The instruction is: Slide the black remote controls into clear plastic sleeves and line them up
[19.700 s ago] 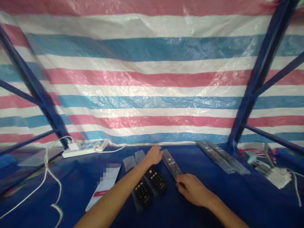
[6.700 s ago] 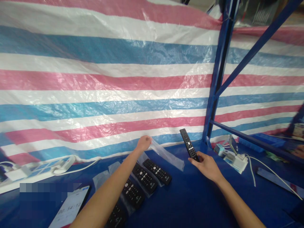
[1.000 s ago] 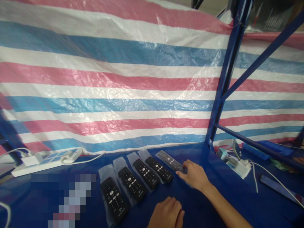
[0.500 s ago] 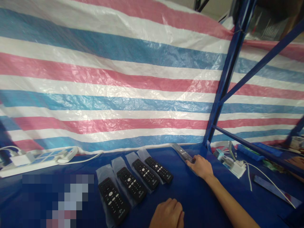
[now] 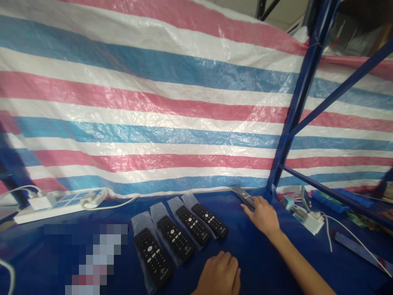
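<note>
At the back right of the blue table lies a dark remote control (image 5: 240,193) in a clear plastic sleeve. My right hand (image 5: 264,216) covers its near end, thumb on the left side and fingers on the right, closed round it; part of the remote is hidden beneath. My left hand (image 5: 218,272) rests curled into a loose fist at the front edge of the view, with nothing showing in it. To its left several black remotes lie side by side, partly in clear sleeves, among them the leftmost remote (image 5: 153,256) and the rightmost remote (image 5: 210,219).
A white power strip (image 5: 58,207) with plugs lies at the back left. On the right are a white plug adapter (image 5: 313,223) with cables, a dark flat device (image 5: 359,250) and a blue tray (image 5: 330,200). A blue metal post (image 5: 294,110) stands before the striped sheet (image 5: 184,123).
The view has shifted slightly, so everything sits further right. My right hand has slid a little further over the remote, its thumb spreading left. My left hand has stayed nearly in place.
</note>
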